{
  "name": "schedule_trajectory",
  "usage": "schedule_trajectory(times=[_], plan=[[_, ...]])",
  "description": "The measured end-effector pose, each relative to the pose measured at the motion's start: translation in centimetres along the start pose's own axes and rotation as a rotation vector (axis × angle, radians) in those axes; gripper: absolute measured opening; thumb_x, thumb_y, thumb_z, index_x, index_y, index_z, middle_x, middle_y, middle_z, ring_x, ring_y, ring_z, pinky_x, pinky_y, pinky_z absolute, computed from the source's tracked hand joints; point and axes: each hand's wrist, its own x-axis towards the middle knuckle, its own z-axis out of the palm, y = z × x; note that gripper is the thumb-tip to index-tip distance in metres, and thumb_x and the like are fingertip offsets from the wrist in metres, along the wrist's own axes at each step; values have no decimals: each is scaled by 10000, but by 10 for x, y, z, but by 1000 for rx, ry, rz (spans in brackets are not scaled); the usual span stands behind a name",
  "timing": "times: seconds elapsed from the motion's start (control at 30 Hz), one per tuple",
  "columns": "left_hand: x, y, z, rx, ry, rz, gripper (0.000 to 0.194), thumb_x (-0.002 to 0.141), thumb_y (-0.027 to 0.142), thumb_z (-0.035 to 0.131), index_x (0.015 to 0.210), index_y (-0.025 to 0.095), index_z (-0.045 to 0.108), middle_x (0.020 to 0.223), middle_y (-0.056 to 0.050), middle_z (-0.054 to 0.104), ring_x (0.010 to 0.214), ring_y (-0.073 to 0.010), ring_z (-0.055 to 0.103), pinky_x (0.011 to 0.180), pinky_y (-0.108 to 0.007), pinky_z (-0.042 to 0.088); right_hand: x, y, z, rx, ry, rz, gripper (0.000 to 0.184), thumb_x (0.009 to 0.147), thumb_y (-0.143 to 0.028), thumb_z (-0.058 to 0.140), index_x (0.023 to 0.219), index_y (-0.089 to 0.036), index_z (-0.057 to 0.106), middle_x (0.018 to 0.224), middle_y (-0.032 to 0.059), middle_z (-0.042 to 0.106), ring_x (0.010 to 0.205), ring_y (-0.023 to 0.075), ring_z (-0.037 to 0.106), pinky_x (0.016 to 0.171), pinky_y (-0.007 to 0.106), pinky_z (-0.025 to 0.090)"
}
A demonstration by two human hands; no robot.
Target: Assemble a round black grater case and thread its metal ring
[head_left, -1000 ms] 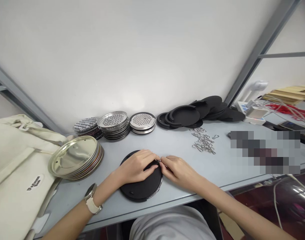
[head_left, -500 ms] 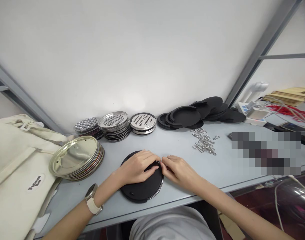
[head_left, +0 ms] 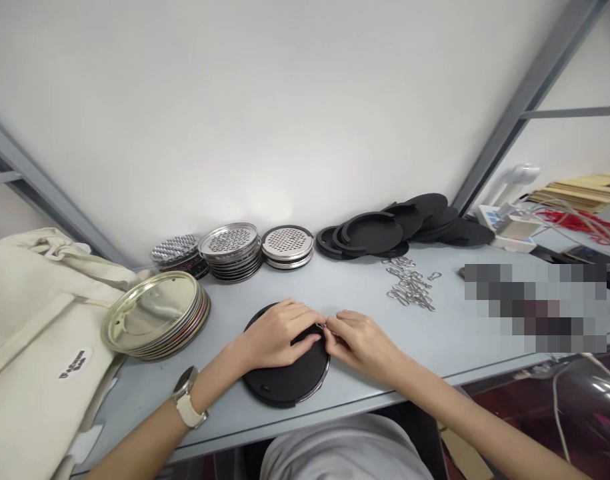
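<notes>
Black disc (head_left: pixel 295 380), one — left hand (head_left: pixel 282 335) over it, grip indiscernible; metal clip (head_left: pixel 321 325), one — pinched by right hand (head_left: pixel 359 339); grater stacks (head_left: pixel 231 253), three.

A cream bag (head_left: pixel 29 393) filled the frame's lower left; red cord (head_left: pixel 577 221) and stacked tan pieces (head_left: pixel 579 192) lay near its right edge.

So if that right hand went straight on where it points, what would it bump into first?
The right hand would likely meet the left hand first, just past the small metal piece between them; exact depth is unclear.
</notes>
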Motion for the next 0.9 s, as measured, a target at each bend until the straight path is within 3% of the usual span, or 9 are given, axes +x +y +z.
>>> schedule_trajectory(times=[0.13, 0.33, 0.6, 0.9], plan=[[0, -3, 0, 20, 1, -11, 201, 884, 160, 476, 1077, 178, 529, 990, -41, 639, 925, -174, 580, 865, -329, 427, -1, -1, 0, -4, 56, -27, 240, 915, -200, 370, 683, -212, 429, 551, -26, 421, 528, 135, 384, 540, 266, 290], [-1, -12, 3, 1, 85, -143, 184, 878, 142, 456, 1047, 183, 518, 1040, -55, 610, 994, -187, 560, 892, -337, 448, -1, -4, -2, -3, 60, -13, 260, 917, -183, 351, 663, -219, 391, 561, -26, 402, 531, 134, 374, 544, 266, 291], [-2, -14, 4, -88, 130, -253, 275, 844, 177, 505, 1117, 193, 479, 1004, -48, 538, 761, -143, 552, 724, -293, 486, 3, 2, -2, 16, 22, 248, 222, 950, -241, 337, 740, -219, 404, 629, -6, 468, 581, 150, 461, 552, 251, 338], [-3, -4, 0, -162, 32, -183, 345, 817, 125, 509, 1151, 192, 456, 1014, -47, 527, 772, -140, 533, 759, -295, 478, 5, 0, 0, 17, -60, 220, 205, 961, -238, 331, 784, -209, 431, 666, 8, 500, 625, 161, 500, 580, 256, 382]])
